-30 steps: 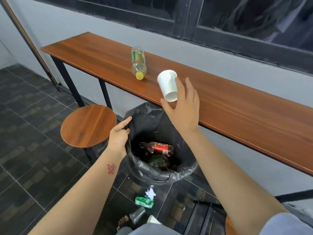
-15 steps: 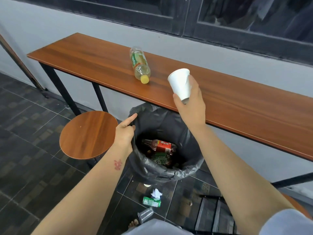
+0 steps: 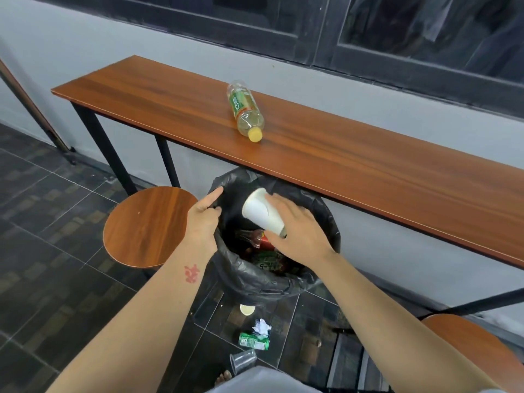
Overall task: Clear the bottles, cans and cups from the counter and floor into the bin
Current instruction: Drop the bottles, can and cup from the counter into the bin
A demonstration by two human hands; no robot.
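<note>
While the right hand (image 3: 300, 236) holds the white paper cup (image 3: 262, 212) tilted on its side over the mouth of the bin (image 3: 326, 222), thumb beneath and fingers laid along its upper wall, the cup's open rim points toward ten o'clock and its base sits against the palm. At nine o'clock of the bin's opening the left hand (image 3: 202, 219) pinches the black bag liner (image 3: 255, 282), forefinger stretched along the edge and the other fingers curled over it. Inside the bin lie a bottle with a red label (image 3: 259, 239) and some dark, green-labelled pieces beneath it, too shadowed to name. Up at twelve o'clock from the bin, on the wooden counter (image 3: 368, 171), a plastic bottle (image 3: 245, 110) with a green label and yellow cap lies on its side, cap toward the near edge. On the tiled floor (image 3: 42, 251) at six o'clock from the bin sit a small round pale lid or cup (image 3: 247, 309) just beside the bin's base, then a crumpled white paper (image 3: 261, 327) touching a crushed green can (image 3: 254, 340), then a clear plastic cup (image 3: 243, 361) lying on its side. A round wooden stool (image 3: 147, 225) stands at nine o'clock, just beside the left hand
</note>
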